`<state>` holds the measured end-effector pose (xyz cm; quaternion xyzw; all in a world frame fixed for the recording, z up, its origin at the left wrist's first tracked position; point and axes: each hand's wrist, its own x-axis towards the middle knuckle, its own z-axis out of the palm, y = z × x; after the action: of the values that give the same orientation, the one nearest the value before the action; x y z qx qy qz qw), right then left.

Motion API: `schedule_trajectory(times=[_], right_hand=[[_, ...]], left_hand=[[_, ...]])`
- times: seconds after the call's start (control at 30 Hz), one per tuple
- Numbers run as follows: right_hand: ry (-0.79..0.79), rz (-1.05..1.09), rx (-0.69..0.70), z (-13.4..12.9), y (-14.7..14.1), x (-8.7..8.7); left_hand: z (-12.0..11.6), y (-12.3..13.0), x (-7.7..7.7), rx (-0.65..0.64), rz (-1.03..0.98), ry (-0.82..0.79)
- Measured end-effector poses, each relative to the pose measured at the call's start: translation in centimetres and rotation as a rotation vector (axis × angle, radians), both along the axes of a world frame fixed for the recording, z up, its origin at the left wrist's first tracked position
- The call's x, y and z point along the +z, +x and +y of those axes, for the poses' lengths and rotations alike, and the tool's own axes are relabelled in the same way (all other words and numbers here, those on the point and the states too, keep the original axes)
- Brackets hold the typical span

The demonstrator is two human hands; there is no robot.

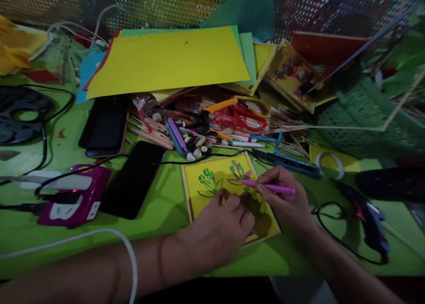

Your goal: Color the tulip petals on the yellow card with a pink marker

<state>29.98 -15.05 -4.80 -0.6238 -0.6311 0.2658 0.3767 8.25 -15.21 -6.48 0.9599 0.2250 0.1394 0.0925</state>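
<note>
My right hand (282, 195) is closed around a pink marker (280, 189), its tip at a flower drawing on a yellow card (194, 211) edged with thin wooden sticks. My left hand (221, 224) rests on the lower middle of that card, fingers bent and slightly apart, with nothing visible held in them. Green-outlined tulips (207, 180) show at the card's upper left. Another flower drawing (237, 166), with greyish-purple and green strokes, is at the upper right. More green drawing lies between my hands, partly covered and shaded.
Behind the card are markers (177, 135), pebbles (197, 152), sticks and red-handled scissors (249, 120). Yellow paper (166, 64) tops a stack. Phones (134, 180) and a magenta power strip (75, 197) with cables lie left. A glue gun (365, 220), tape roll (330, 165) and green basket (358, 118) stand right.
</note>
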Motion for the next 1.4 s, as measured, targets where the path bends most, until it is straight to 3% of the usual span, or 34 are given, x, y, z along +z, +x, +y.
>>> schedule_trajectory(times=[0.63,1.4], right_hand=[[-0.071,0.112,0.134,-0.1,-0.3,-1.3],[-0.078,0.008,0.012,0.1,-0.4,0.4]], left_hand=[[-0.1,0.2,0.1,-0.014,0.053,0.002],[0.0,0.1,0.2,-0.013,0.021,-0.007]])
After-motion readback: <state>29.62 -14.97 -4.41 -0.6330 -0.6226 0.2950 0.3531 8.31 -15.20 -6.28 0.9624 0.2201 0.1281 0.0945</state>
